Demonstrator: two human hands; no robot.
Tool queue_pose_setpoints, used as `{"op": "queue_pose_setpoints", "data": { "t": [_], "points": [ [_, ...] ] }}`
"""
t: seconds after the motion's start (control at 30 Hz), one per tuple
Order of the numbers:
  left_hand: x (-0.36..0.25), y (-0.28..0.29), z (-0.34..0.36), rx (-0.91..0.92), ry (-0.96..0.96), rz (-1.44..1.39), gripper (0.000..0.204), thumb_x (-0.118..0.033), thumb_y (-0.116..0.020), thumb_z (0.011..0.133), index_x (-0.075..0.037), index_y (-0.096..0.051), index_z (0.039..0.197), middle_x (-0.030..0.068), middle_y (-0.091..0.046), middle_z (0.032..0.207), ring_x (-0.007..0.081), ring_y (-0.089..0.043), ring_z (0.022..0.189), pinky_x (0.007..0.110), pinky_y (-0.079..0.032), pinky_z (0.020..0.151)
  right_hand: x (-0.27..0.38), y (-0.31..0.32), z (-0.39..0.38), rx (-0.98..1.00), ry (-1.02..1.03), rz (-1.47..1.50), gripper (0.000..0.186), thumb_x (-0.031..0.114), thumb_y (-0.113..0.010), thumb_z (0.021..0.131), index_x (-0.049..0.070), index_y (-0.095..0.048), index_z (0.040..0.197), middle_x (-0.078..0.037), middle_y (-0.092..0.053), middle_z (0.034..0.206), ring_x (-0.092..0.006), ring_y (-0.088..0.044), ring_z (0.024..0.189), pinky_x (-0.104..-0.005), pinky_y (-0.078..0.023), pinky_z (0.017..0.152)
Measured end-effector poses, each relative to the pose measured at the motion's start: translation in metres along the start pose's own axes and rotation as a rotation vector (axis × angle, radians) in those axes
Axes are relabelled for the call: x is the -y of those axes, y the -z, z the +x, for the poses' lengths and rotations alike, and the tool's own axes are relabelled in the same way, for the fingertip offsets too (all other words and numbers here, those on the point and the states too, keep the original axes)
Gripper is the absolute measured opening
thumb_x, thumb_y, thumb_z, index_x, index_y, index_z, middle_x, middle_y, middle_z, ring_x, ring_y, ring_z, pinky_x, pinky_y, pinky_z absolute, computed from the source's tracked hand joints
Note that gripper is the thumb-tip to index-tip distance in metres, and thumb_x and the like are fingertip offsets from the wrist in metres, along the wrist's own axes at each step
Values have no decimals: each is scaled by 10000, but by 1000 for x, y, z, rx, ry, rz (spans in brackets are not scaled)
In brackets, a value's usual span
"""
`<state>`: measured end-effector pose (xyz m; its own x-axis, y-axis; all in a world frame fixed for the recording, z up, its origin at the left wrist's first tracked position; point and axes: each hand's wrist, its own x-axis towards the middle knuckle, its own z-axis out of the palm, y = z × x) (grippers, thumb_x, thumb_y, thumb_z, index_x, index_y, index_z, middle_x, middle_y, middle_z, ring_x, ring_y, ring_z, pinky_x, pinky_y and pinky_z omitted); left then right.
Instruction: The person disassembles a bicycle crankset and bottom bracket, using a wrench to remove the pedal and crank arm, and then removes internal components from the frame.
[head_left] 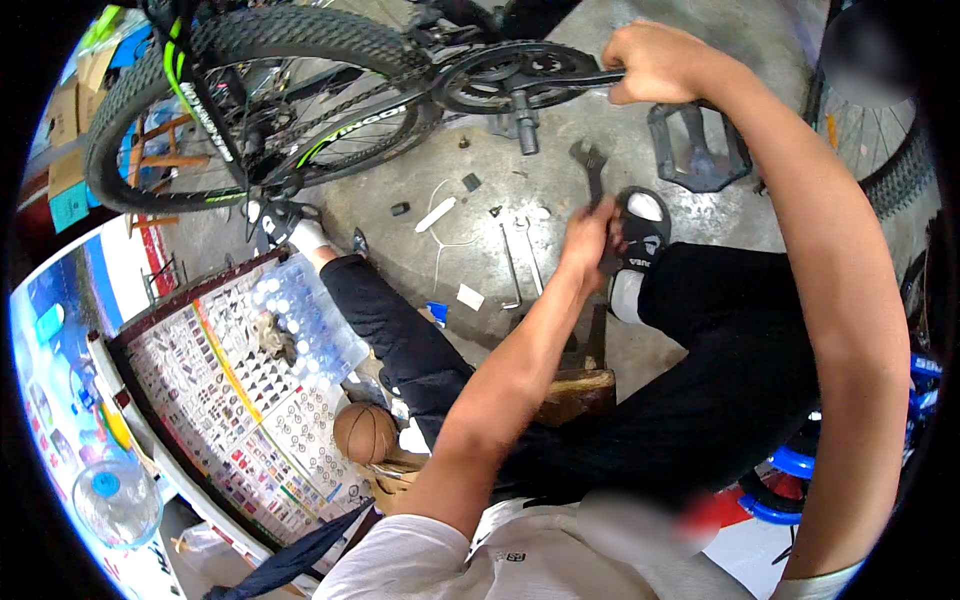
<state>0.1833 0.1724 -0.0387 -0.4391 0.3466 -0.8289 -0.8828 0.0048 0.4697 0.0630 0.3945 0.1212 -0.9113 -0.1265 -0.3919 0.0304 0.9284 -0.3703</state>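
Note:
My left hand [590, 240] is closed around the handle of a large adjustable wrench [592, 170], whose jaw end points away from me. The wrench is held above the floor beside my right foot. Up at the bicycle [350, 125], my right hand [655, 65] is wrapped round the outer end of a black crank arm [575, 80], next to the chainring [480, 80]. Just below that hand is a black pedal [700, 150]; whether it is joined to the crank I cannot tell. A dark cylindrical stub [525, 125] sticks out under the chainring.
On the concrete floor lie thin metal wrenches [528, 250], a white stick with a cord [436, 214] and small dark parts [472, 182]. At left are a printed chart board [215, 370], a pack of clear bottles [310, 320] and a basketball [365, 433]. Another bike wheel [890, 170] stands at right.

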Motion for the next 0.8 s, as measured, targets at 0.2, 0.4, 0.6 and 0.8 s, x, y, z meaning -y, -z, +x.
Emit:
{"op": "queue_pose_setpoints", "data": {
  "t": [0.2, 0.4, 0.6, 0.8],
  "points": [
    [46, 168, -58, -570, -300, 1156, 425, -389, -692, 902, 35, -661, 905, 211, -690, 802, 325, -687, 746, 445, -511, 679, 0, 0, -3, -24, -11, 55, 333, 251, -689, 701, -25, -707, 886, -238, -654, 782, -382, -657, 806, -472, -511, 748],
    [43, 233, -83, -724, -80, 1335, 460, -426, -728, 842, 3, -662, 994, 251, -706, 985, 422, -675, 962, 493, -522, 839, 7, 8, -6, 26, -53, 52, 340, 246, -686, 705, -3, -719, 933, -226, -672, 817, -370, -662, 828, -463, -516, 758],
    [9, 179, -49, -717, -591, 1121, 462, -358, -698, 896, 26, -605, 1134, 245, -678, 1073, 388, -683, 919, 453, -533, 829, 1, 0, -2, -62, -45, 10, 346, 256, -688, 697, 2, -723, 929, -218, -683, 812, -379, -668, 819, -467, -519, 754],
    [-103, 1, -56, -400, -735, 304, 373, -298, -683, 959, 39, -573, 1076, 83, -650, 886, 145, -665, 669, 257, -530, 572, 1, 0, -3, -35, -56, -20, 378, 271, -693, 674, 21, -736, 954, -215, -700, 858, -377, -678, 847, -465, -529, 765]
  ]
}}
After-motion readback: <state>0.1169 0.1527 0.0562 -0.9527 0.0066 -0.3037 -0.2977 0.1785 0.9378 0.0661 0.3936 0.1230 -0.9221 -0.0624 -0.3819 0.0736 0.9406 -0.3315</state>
